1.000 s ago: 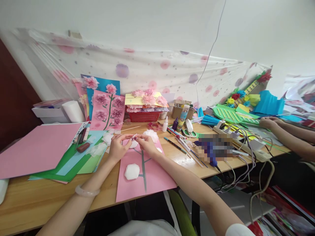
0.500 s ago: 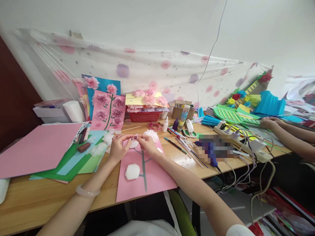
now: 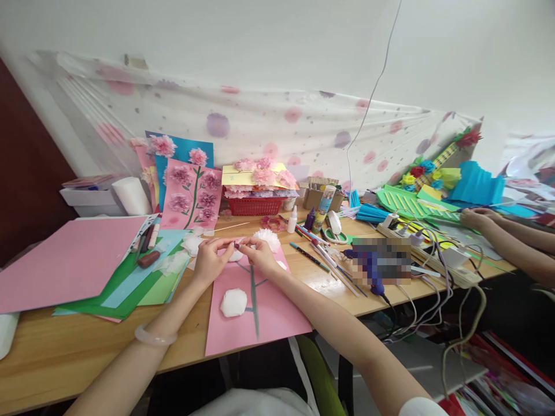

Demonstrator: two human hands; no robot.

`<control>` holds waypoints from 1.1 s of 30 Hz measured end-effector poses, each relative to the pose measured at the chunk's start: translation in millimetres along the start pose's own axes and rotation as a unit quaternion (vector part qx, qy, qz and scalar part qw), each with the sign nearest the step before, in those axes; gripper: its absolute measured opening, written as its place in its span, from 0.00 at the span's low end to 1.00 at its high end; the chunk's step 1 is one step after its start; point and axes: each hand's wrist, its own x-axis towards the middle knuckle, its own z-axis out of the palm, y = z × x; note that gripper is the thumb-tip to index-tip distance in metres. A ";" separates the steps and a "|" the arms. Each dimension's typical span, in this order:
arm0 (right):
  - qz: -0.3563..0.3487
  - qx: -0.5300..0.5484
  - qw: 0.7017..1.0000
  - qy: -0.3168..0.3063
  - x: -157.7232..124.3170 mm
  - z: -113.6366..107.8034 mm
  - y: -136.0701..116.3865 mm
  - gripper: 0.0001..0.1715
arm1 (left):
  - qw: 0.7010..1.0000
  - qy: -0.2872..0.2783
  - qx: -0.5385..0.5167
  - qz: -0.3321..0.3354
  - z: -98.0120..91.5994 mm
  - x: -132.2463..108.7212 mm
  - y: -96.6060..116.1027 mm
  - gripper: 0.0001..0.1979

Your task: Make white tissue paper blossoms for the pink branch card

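Above the far part of a pink sheet, my left hand and my right hand meet with pinched fingertips. Between them is a small dark purple-red thing, mostly hidden by the fingers; its kind is unclear. On the sheet runs a painted grey-green stem with side branches. A flat white paper piece lies left of the stem. Beyond my right hand sits a fluffy white paper flower, and another white piece is partly hidden beneath my fingers.
Coloured paper sheets lie on the left, with crumpled white tissue nearby. Pens, a white bottle and scissors are on the right. Behind stands a red basket. Cables surround a power strip; another person's hands work beyond.
My fingertips have closed in further around the small dark thing, so less of it shows. Both arms stay almost in place, and the view has shifted very slightly.
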 end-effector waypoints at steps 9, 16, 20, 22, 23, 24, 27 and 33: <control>0.012 -0.009 1.000 0.012 1.1 0.4 2.8 0.17 | 0.997 0.040 -0.012 -0.058 2.1 2.5 -9.5 0.12; 0.020 -0.011 1.000 0.012 0.0 0.6 0.2 0.14 | 0.996 0.030 0.013 -0.087 1.3 4.0 -13.5 0.12; 0.028 -0.008 1.000 0.013 0.1 1.4 0.2 0.12 | 0.995 0.006 0.028 -0.098 1.2 4.5 -11.1 0.12; 0.031 -0.006 0.999 0.012 0.3 1.5 0.5 0.11 | 0.995 -0.023 0.016 -0.091 1.3 3.9 -8.9 0.12; 0.032 -0.006 0.999 0.011 0.4 1.5 0.8 0.10 | 0.996 -0.037 0.008 -0.083 1.4 3.5 -8.0 0.12; 0.033 -0.005 0.999 0.009 0.5 1.4 1.0 0.09 | 0.996 -0.047 0.001 -0.073 1.7 3.0 -7.3 0.12; 0.037 -0.009 0.999 0.000 0.2 0.9 1.7 0.07 | 0.998 -0.050 0.007 -0.045 2.8 1.8 -8.1 0.11; 0.053 -0.021 0.998 -0.023 -1.1 1.0 1.7 0.05 | 0.998 -0.033 0.021 -0.048 4.5 2.0 -13.9 0.09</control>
